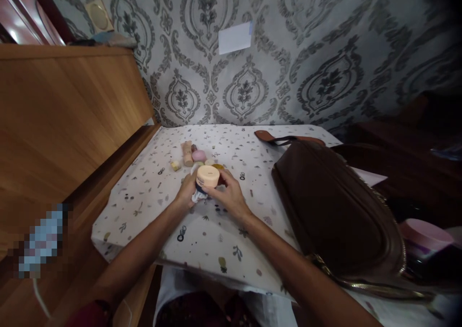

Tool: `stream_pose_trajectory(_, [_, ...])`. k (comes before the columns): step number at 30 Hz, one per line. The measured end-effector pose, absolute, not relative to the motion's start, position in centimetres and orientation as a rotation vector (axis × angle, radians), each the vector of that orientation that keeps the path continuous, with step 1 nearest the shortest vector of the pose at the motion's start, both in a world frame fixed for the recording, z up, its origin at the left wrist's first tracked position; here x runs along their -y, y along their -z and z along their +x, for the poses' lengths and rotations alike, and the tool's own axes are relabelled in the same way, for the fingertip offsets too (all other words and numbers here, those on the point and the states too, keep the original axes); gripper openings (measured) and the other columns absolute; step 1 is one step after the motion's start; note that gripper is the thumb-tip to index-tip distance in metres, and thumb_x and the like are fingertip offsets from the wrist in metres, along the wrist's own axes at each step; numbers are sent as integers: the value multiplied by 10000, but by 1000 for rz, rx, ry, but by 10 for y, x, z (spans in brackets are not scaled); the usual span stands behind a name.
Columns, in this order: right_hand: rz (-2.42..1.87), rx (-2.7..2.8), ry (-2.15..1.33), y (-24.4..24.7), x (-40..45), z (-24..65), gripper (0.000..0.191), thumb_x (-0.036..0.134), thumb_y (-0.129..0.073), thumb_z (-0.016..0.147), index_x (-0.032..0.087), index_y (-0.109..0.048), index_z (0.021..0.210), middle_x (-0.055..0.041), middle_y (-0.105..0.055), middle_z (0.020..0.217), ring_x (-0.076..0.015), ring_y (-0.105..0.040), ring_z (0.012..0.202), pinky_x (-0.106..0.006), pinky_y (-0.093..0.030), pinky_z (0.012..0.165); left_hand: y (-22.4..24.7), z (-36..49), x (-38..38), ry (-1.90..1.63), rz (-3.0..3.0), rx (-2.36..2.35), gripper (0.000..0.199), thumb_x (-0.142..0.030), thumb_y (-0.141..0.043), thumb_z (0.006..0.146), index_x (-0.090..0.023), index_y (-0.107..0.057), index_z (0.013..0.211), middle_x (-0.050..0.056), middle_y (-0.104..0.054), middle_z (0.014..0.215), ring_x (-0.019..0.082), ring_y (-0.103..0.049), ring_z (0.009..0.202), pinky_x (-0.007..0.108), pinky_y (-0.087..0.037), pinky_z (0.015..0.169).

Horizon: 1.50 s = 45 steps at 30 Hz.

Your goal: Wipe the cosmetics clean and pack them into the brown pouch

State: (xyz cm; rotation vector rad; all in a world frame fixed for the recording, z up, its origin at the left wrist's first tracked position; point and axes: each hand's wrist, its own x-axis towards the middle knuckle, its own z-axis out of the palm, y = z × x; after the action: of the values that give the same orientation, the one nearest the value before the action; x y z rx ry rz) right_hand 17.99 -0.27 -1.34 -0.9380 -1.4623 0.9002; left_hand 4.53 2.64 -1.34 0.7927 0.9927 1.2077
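Observation:
Both hands come together over the middle of the table, around a small round jar [208, 175] with a pale peach upper part and a dark lower part. My left hand [186, 188] is closed about its left side, with a crumpled white cloth or tissue [199, 196] under and beside the jar. On the other side, my right hand [231, 192] grips the jar between thumb and fingers. Just beyond the hands lie a beige tube [187, 154], a pink rounded item [198, 156], a small yellowish item [175, 165] and a partly hidden yellow round item [217, 166].
A large brown bag [332, 211] with a strap fills the table's right side. The printed white tablecloth [144, 211] reaches the patterned wall [245, 86]. A wooden cabinet [72, 96] stands at left. At far right is a pink container [426, 234].

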Motion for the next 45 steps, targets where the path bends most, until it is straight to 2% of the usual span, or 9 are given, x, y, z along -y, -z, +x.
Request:
stream_pose_trajectory(6, [-851,1462,-1024,14,7,177,549,429,-770,733,209,-549,1186,-71,-644,1179,-235,-610,1090,-390,-472,987,15,42,-23,-1346,922,-1043,348,-437,-830,670,-141,-658,732,-6,-665,679,120,-578,612,219,-453,591])
stream_pose_trajectory(12, [-924,1752,-699,25,4,181,536,307,-743,754,217,-574,1255,-108,-601,1212,-274,-576,1125,-449,-463,1005,7,38,-19,-1295,1060,-1024,576,-715,-570,829,-159,-717,868,70,-724,852,199,-670,835,265,-512,757])
stream_pose_trajectory(17, [-1010,1873,-411,27,5,182,487,229,-686,767,204,-620,1249,-108,-547,1049,-275,-554,1024,-446,-503,932,0,39,-6,-1213,1408,-929,417,-510,-736,802,-156,-716,1023,85,-725,1039,213,-661,955,263,-496,860])
stream_pose_trajectory(20, [-1069,1878,-316,26,7,181,458,210,-675,771,189,-618,1225,-115,-535,1045,-292,-535,1037,-473,-497,941,-3,40,-2,-1182,1512,-901,390,-419,-740,818,-173,-685,1115,72,-720,1060,213,-659,955,272,-497,866])
stream_pose_trajectory(26, [-1024,1793,-536,19,10,183,649,318,-760,769,221,-474,1343,-131,-556,1270,-302,-537,1193,-495,-451,1036,3,40,-5,-1363,1418,-1090,353,-498,-606,897,-167,-716,953,48,-714,931,188,-648,890,249,-486,835])
stream_pose_trajectory(32, [-1000,1607,-869,21,7,179,538,439,-718,797,213,-509,1238,-80,-636,1145,-231,-620,980,-406,-513,897,5,37,-9,-1356,1303,-1147,445,-578,-580,892,-163,-727,952,54,-722,877,193,-653,825,256,-503,773])
stream_pose_trajectory(37, [-1057,1303,-1047,26,0,176,557,474,-742,714,225,-521,1160,-55,-643,1086,-207,-623,918,-366,-533,816,-2,29,-14,-1550,1114,-1172,498,-631,-488,920,-204,-743,931,63,-729,971,218,-657,1006,273,-509,877])
stream_pose_trajectory(41, [-1132,1390,-968,24,2,179,531,465,-739,708,216,-548,1137,-61,-658,1089,-226,-625,946,-390,-513,860,-10,31,-3,-1659,1394,-1090,355,-515,-587,906,-226,-738,1047,67,-703,1173,245,-580,1222,334,-416,1089])
stream_pose_trajectory(45, [-1174,1574,-856,20,6,181,449,336,-691,737,186,-561,1140,-81,-677,1073,-252,-639,964,-404,-507,866,-14,37,6,-1256,1792,-925,313,-363,-784,756,-242,-765,1045,75,-700,1256,312,-520,1314,422,-248,1225])
